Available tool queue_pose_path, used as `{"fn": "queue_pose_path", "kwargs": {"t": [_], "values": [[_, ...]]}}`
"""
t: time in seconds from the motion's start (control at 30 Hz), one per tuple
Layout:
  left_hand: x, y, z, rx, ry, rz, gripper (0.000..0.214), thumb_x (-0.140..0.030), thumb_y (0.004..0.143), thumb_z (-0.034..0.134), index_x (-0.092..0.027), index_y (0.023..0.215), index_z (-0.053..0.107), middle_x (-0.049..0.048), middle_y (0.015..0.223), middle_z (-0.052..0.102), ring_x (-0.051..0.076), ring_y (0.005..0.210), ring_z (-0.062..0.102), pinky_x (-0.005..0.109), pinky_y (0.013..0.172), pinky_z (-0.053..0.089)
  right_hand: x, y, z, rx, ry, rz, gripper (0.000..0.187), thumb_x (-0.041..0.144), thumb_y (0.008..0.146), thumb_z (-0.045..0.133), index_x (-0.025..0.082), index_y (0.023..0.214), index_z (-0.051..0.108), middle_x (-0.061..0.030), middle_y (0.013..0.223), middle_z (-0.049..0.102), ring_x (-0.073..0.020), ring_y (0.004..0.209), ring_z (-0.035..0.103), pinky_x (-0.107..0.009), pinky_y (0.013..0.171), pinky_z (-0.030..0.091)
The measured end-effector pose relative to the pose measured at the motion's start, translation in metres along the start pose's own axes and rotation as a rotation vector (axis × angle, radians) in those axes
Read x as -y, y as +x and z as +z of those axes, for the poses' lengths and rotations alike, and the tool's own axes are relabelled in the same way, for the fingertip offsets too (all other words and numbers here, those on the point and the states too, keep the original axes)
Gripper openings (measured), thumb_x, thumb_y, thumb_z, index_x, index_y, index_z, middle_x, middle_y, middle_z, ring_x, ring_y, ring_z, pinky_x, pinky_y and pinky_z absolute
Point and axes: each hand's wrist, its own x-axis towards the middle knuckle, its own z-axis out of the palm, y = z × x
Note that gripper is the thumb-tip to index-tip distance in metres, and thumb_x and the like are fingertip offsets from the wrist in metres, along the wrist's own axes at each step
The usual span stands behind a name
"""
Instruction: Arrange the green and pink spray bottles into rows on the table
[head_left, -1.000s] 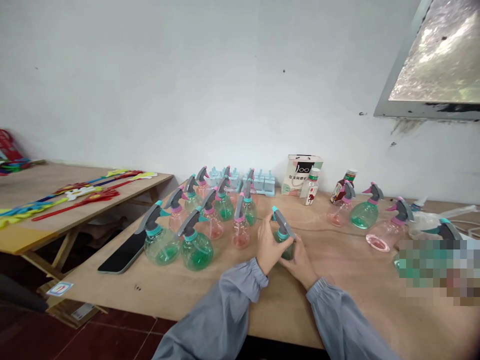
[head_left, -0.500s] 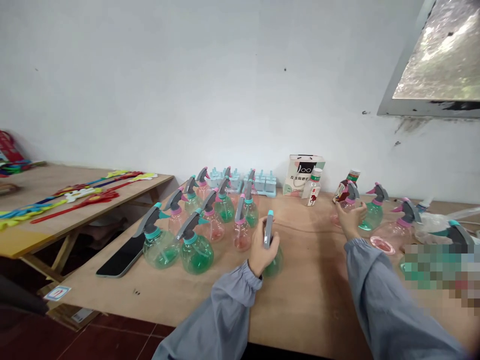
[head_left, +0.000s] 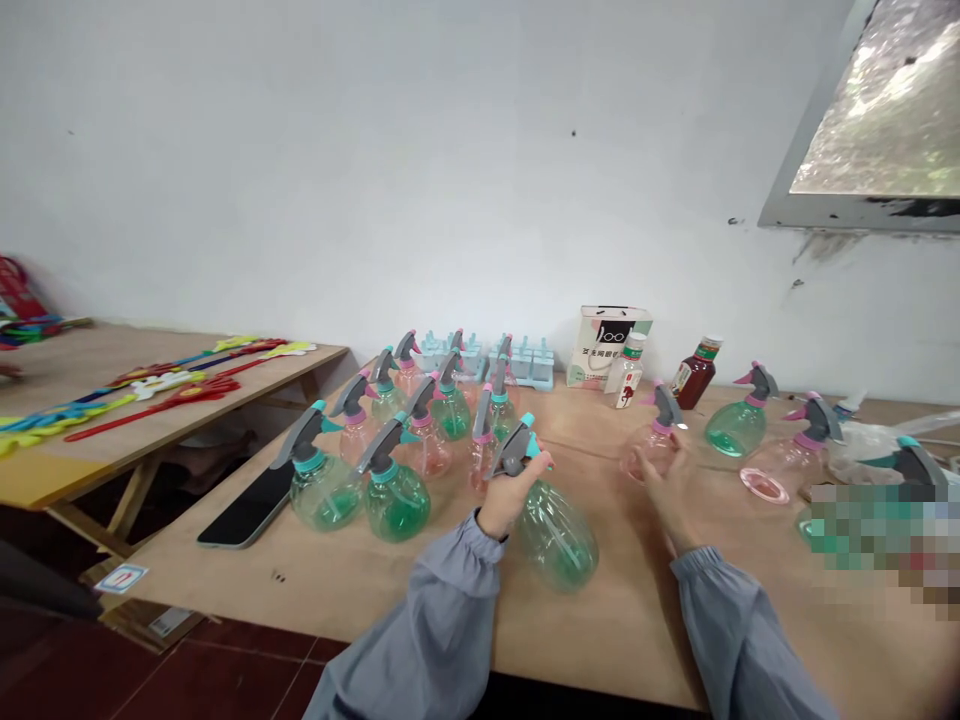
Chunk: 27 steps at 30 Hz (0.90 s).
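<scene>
Tilt is what I'm reading from out here: the left hand is gripping a green spray bottle high up, fingers curling round close to the grey-and-teal trigger head, and the long axis is running from that head, upper left, down to a base that's pointing right and toward the near side. So the round body is lying to the right of that grip, between the two hands, and I'm not managing to tell whether its base is touching the table. Across the gap, the right hand is cupping a pink spray bottle, its hold closing on the near right flank; that one is standing much closer to upright, farther off than the green body, and the right hand is plainly the nearer one to it. I'm seeing a dark-red bottle sitting behind it, and other sprayers crowding just left of the left hand.
</scene>
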Motion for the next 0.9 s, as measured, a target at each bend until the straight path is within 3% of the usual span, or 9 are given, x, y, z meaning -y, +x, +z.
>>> {"fn": "queue_pose_path", "kwargs": {"t": [0.17, 0.33, 0.47, 0.63, 0.8, 0.9], "values": [[-0.009, -0.001, 0.001, 0.191, -0.066, -0.009, 0.044, -0.063, 0.075, 0.069, -0.020, 0.084, 0.070, 0.0064, 0.087, 0.074, 0.024, 0.091, 0.070, 0.044, 0.095, 0.054, 0.020, -0.024, 0.000, 0.088, 0.056, -0.011, 0.082, 0.076, 0.077, 0.062, 0.019, 0.135, 0.049, -0.0167, 0.133, 0.055, -0.0344, 0.124, 0.052, -0.058, 0.107, 0.040], [-0.013, -0.002, 0.001, 0.174, -0.043, -0.037, 0.041, -0.056, 0.083, 0.062, -0.021, 0.062, 0.064, 0.0045, 0.074, 0.070, 0.021, 0.080, 0.067, 0.043, 0.096, 0.052, 0.027, -0.032, -0.001, 0.099, 0.056, -0.013, 0.080, 0.071, 0.078, 0.065, 0.019, 0.136, 0.049, -0.0174, 0.133, 0.055, -0.0341, 0.123, 0.053, -0.058, 0.106, 0.041], [-0.014, -0.002, 0.002, 0.305, -0.077, -0.060, 0.032, -0.053, 0.077, 0.070, -0.021, 0.079, 0.069, 0.0047, 0.084, 0.074, 0.023, 0.090, 0.069, 0.043, 0.099, 0.051, 0.032, -0.038, -0.003, 0.102, 0.074, -0.046, 0.076, 0.067, 0.080, 0.065, 0.020, 0.137, 0.049, -0.0168, 0.134, 0.055, -0.0329, 0.123, 0.053, -0.057, 0.107, 0.041], [-0.010, -0.001, 0.004, 0.128, -0.028, -0.029, 0.044, -0.059, 0.084, 0.059, -0.022, 0.059, 0.060, 0.0033, 0.071, 0.069, 0.020, 0.078, 0.066, 0.042, 0.098, 0.051, 0.032, -0.039, -0.003, 0.121, 0.083, -0.050, 0.076, 0.065, 0.081, 0.066, 0.020, 0.139, 0.047, -0.0166, 0.136, 0.055, -0.0332, 0.125, 0.052, -0.058, 0.107, 0.041], [-0.010, -0.001, 0.003, 0.167, -0.057, -0.001, 0.041, -0.064, 0.076, 0.067, -0.023, 0.076, 0.071, 0.0037, 0.079, 0.073, 0.024, 0.090, 0.069, 0.043, 0.098, 0.053, 0.031, -0.038, -0.004, 0.138, 0.098, -0.055, 0.075, 0.063, 0.081, 0.067, 0.019, 0.138, 0.047, -0.0171, 0.136, 0.054, -0.0335, 0.125, 0.053, -0.058, 0.108, 0.041], [-0.011, -0.001, 0.001, 0.117, -0.037, 0.003, 0.043, -0.063, 0.080, 0.062, -0.022, 0.067, 0.068, 0.0038, 0.075, 0.071, 0.022, 0.082, 0.067, 0.041, 0.093, 0.054, 0.031, -0.037, -0.005, 0.145, 0.091, -0.051, 0.075, 0.063, 0.081, 0.067, 0.019, 0.138, 0.047, -0.0169, 0.136, 0.054, -0.0336, 0.126, 0.053, -0.058, 0.108, 0.041]]}}
